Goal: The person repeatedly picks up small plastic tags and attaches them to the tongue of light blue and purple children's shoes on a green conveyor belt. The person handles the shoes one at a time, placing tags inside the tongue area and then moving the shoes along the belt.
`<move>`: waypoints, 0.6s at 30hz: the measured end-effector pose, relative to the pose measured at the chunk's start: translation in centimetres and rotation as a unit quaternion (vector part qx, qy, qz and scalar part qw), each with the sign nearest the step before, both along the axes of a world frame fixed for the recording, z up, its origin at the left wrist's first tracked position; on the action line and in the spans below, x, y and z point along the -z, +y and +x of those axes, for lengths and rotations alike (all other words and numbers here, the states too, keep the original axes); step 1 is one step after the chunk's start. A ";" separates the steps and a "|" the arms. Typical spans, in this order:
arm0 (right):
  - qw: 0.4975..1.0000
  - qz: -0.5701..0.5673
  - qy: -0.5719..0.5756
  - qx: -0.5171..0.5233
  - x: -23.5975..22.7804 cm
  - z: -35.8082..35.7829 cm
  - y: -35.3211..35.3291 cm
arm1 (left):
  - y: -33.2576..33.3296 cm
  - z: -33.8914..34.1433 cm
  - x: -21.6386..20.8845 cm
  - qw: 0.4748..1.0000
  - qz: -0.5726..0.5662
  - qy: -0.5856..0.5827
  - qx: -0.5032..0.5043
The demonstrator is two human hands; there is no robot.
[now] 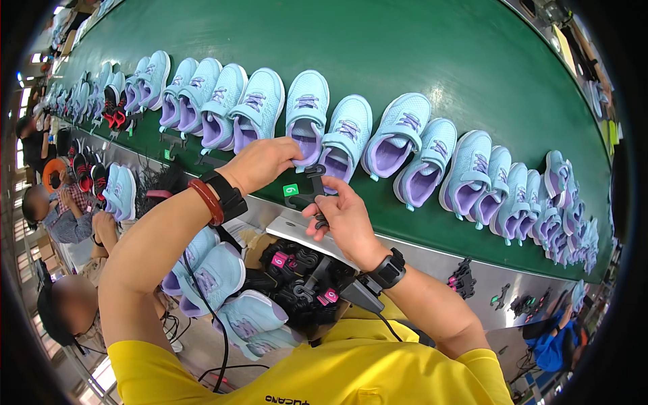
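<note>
Green, smooth and faintly shiny, the bench [418, 47] sweeps across in front of me, curving away at both sides, with a grey metal edge [432, 262] along my side. Light blue shoes [407, 111] with purple linings stand along it in a long row, toes pointing away from me, bunching closer toward the far right. Near the middle of that row is the shoe [308, 98] I am touching: my left hand [264, 163] has its fingers curled at the heel opening, though I cannot tell whether they pinch it. My right hand [344, 217] is closed on a black hanger [313, 196], held just below that heel, with a green tag [290, 190] beside it. Below the edge, more black hangers [297, 287] lie heaped near my body, and more blue shoes [216, 273] sit to their left. Off to my left, people [67, 209] sit along the same side, near black-and-red shoes [82, 172], with bright windows [25, 101] beyond them.
</note>
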State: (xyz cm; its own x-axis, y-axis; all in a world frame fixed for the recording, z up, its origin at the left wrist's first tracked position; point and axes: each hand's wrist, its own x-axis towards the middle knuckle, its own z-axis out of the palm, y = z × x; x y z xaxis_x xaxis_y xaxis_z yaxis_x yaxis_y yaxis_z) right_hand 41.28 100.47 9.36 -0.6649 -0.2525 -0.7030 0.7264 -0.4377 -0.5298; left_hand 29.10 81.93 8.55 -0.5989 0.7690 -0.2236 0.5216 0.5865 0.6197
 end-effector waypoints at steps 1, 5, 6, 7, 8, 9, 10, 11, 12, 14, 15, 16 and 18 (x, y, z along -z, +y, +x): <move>1.000 0.003 0.000 0.005 0.0 0.2 -0.1 | 0.0 0.1 0.0 1.000 -0.005 0.005 -0.002; 1.000 0.014 0.016 0.007 0.0 0.6 0.1 | 0.1 0.3 0.0 1.000 -0.011 0.015 -0.006; 1.000 0.008 0.011 0.004 0.0 0.6 -0.1 | 0.1 0.4 0.0 1.000 -0.009 0.016 -0.006; 1.000 0.001 0.007 0.001 0.0 0.5 -0.4 | 0.2 0.4 -0.2 1.000 -0.012 0.015 -0.005; 1.000 -0.004 0.009 0.004 0.1 0.6 -0.5 | 0.4 0.5 -0.3 1.000 -0.015 0.013 -0.003; 1.000 -0.008 0.008 -0.019 0.0 0.5 -0.5 | 0.5 0.5 -0.4 1.000 -0.019 0.011 -0.002; 0.999 -0.014 0.006 -0.044 -0.1 0.4 -0.4 | 0.5 0.6 -0.5 1.000 -0.024 0.015 0.006; 0.997 -0.019 0.004 -0.069 -0.3 0.3 -0.4 | 0.5 0.5 -0.5 0.999 -0.030 0.019 0.014; 0.997 -0.033 0.011 -0.068 -0.6 0.2 -0.7 | 0.5 0.5 -0.5 0.999 -0.036 0.022 0.022; 0.996 -0.055 0.026 -0.062 -1.3 -0.3 -1.1 | 0.6 0.2 -0.8 0.998 -0.035 0.036 0.029; 0.995 -0.059 0.033 -0.076 -0.8 -0.6 -0.8 | 0.5 0.0 -0.9 0.998 -0.035 0.043 0.033; 0.993 -0.062 0.041 -0.091 0.1 -1.0 -0.2 | 0.4 -0.4 -1.0 0.997 -0.056 0.037 0.042; 0.991 -0.092 0.033 -0.093 0.8 -1.8 1.4 | 1.0 0.1 -2.1 0.989 -0.095 0.038 0.106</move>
